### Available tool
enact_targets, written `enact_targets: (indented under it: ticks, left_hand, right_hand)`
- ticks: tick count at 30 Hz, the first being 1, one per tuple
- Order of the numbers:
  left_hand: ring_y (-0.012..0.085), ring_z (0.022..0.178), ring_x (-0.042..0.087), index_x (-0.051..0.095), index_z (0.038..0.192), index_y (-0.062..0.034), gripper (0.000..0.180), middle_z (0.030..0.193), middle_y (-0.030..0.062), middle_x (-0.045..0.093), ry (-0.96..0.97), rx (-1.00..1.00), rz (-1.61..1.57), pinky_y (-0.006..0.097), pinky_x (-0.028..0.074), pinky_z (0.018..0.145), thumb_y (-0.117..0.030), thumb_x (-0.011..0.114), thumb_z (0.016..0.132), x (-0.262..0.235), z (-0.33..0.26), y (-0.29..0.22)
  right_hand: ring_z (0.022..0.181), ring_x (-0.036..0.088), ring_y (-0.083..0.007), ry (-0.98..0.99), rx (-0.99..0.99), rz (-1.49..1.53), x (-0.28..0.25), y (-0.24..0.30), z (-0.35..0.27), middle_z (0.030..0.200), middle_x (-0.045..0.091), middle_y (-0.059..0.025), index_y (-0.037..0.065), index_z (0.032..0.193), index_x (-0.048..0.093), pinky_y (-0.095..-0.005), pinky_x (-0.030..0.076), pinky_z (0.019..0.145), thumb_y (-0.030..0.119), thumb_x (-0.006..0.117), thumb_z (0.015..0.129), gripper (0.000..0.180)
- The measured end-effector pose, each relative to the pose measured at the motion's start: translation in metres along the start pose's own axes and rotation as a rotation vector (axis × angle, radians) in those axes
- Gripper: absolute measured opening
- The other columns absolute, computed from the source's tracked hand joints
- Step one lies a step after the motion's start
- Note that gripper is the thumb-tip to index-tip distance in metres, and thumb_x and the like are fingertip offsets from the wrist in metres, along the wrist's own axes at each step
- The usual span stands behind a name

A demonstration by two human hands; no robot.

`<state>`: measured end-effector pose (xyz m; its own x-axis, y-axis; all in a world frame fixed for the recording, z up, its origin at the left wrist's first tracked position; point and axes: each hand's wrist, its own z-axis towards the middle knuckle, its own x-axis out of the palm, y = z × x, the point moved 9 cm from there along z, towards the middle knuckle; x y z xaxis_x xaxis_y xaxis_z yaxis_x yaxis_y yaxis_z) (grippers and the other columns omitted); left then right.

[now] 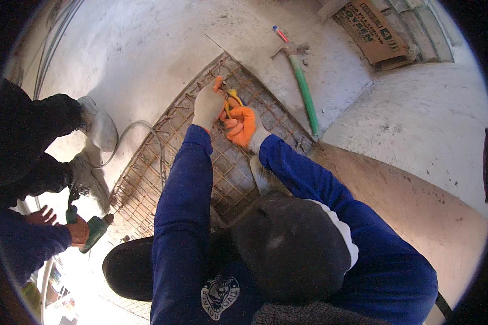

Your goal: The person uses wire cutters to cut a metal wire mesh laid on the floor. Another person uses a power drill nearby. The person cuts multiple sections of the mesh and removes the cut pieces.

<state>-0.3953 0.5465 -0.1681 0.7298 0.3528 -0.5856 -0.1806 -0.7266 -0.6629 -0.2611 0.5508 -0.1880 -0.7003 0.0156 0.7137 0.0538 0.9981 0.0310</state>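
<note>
Both my hands wear pale knit gloves with orange coating and are together over a grid of thin rusty rebar [230, 161]. My right hand [244, 128] is closed around yellow-handled pliers [232, 98], whose head is mostly hidden by the gloves. Just left of it, my left hand [209, 105] has its back toward me and its fingers bent closed at a bar; whatever it pinches does not show. Below the hands, the mesh lies on the concrete and partly passes under my legs.
A green-handled hammer [305, 92] lies right of the mesh, beside a red, white and blue marker-like stick [280, 33]. A flattened cardboard box [371, 32] lies at the upper right. At left, another person's hand [79, 232] grips a green power drill [96, 233]; a grey cable [127, 130] trails nearby.
</note>
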Motion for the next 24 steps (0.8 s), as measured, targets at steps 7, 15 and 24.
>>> enact_targets:
  ticks: [7,15,24]
  left_hand:
    - [0.0346,0.095,0.069,0.055,0.138,-0.02,0.054,0.102,0.019,0.07,0.044,0.205,0.515,0.047,0.053,0.079,-0.014,0.056,0.085,0.008,0.003,-0.035]
    - [0.0187,0.061,0.063,0.068,0.116,-0.0053,0.034,0.074,0.0067,0.069,-0.037,0.038,-0.269,0.033,0.046,0.056,-0.019,0.064,0.086,-0.019,0.036,0.001]
    - [0.0205,0.058,0.056,0.061,0.107,-0.0154,0.034,0.086,0.0036,0.067,0.278,-0.442,-0.545,0.037,0.046,0.055,-0.036,0.076,0.085,0.029,0.071,0.046]
  right_hand:
    - [0.065,0.051,-0.0123,0.307,0.133,0.368,0.012,-0.018,0.002,0.103,0.062,-0.0061,0.021,0.127,0.057,-0.0231,0.04,0.047,0.016,0.052,0.088,0.04]
    - [0.107,0.062,-0.0343,0.192,0.086,-0.483,-0.022,-0.026,-0.061,0.129,0.056,-0.0107,0.024,0.151,0.033,-0.048,0.052,0.093,0.028,0.047,0.099,0.054]
    - [0.119,0.057,-0.0326,0.212,0.148,-0.205,-0.087,-0.011,-0.143,0.149,0.041,-0.0089,0.02,0.158,0.014,-0.0441,0.051,0.097,0.012,0.058,0.097,0.076]
